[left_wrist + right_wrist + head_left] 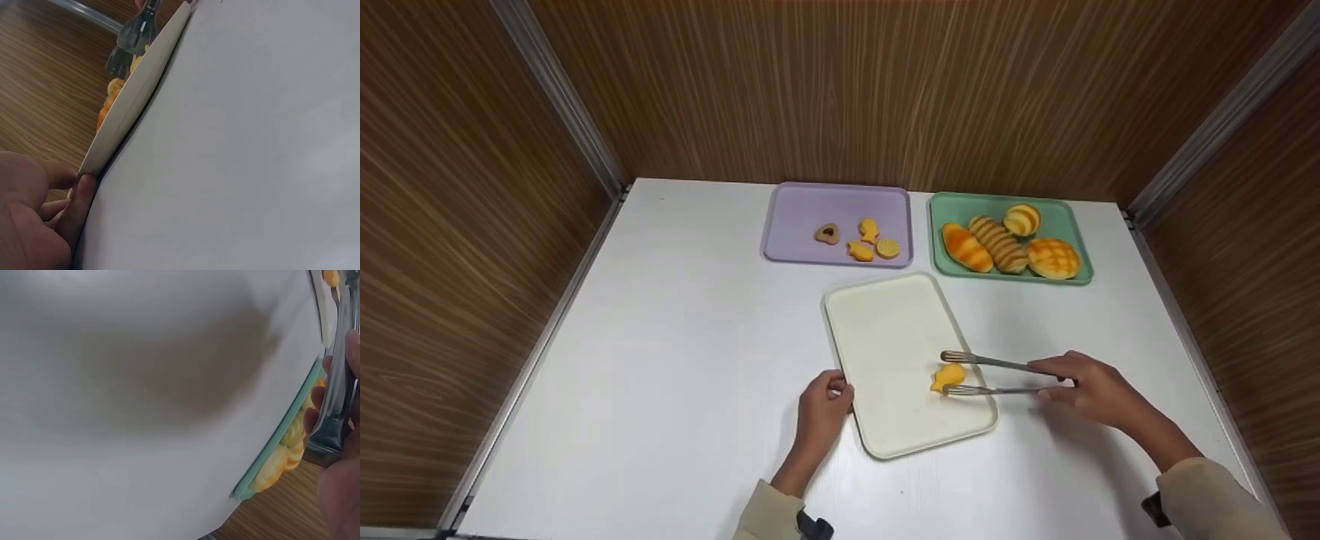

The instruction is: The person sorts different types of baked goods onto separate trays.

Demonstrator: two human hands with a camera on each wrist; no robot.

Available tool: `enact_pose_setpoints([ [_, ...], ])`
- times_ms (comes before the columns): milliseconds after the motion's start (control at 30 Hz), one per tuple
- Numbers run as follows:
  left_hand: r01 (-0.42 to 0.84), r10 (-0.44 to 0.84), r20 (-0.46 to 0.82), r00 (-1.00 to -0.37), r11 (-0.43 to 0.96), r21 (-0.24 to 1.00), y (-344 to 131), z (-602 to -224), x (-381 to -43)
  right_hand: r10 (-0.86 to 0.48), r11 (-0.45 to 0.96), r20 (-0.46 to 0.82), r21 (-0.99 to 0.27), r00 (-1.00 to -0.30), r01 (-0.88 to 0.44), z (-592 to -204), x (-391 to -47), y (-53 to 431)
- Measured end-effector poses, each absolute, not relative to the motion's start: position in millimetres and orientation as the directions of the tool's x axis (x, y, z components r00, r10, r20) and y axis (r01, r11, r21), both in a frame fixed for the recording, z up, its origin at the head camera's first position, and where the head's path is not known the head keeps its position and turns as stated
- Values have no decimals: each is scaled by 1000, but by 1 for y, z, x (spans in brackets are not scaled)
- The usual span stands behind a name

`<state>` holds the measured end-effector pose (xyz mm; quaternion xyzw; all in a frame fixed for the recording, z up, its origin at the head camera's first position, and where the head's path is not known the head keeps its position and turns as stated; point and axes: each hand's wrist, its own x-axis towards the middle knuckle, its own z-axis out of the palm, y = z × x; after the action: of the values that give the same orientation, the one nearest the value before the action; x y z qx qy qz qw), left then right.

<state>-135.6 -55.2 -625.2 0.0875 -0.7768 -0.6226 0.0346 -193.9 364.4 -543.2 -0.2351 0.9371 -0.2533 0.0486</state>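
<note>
My right hand [1099, 390] grips metal tongs [999, 391], reaching in over the right side of a cream tray [885, 337]. The tongs' tips stand apart on either side of a yellow fish-shaped piece [949, 375]; the lower tip overlaps it, the upper one lies just beyond. That piece is on the tray's lower right part. At the tray's left edge is my left hand [821, 412]. In the left wrist view, the thumb and fingers of this hand [34, 214] pinch the tray's rim [121, 109]. The right wrist view shows the tongs' handle [337, 396] within the fingers.
Behind the cream tray, a purple tray [802, 206] holds a brown triangular piece [827, 234], two yellow fish-shaped pieces [868, 229] and a round yellow one [887, 248]. To its right, a green tray [986, 204] carries several breads [997, 244]. Wood-grain panels [847, 90] enclose the white table [675, 337].
</note>
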Motion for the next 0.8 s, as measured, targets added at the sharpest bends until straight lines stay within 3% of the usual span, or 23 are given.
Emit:
enact_pose_setpoints([
  [200,-95,-183,-56,-982,213,972,-55,-625,-136,-466,762,8,-505,-885,-405,-550,-191,356],
  [800,-104,-196,-60,-979,224,969,-55,-624,-136,-466,757,116,-461,-877,-463,-555,-191,357],
])
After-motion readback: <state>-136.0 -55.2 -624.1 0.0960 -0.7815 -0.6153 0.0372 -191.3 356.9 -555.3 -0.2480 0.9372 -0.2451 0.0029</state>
